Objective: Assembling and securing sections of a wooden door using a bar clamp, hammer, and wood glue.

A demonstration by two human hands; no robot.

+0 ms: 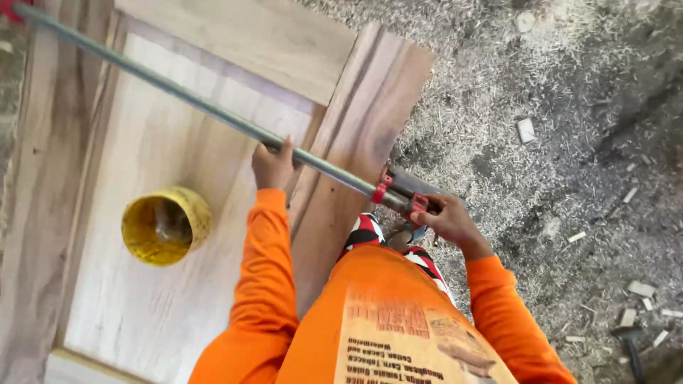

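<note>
Both hands [274, 165] [447, 219] grip the pipe clamp [213, 110].

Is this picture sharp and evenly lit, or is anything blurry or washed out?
Head view: soft, even daylight, no hard shadows; the wooden panel looks pale, slightly washed out; the metal bar and left hand are fairly sharp; the yellow tub is a little soft.

Carpentry workshop, open dirt-floor type. Evidence: ground [569, 107] at right of frame covered in sawdust, shavings, wood offcuts [526, 130]; panelled wooden door [178, 142] lying flat at left; long metal bar clamp [213, 110] across it; yellow glue pot [166, 226] on panel.
</note>
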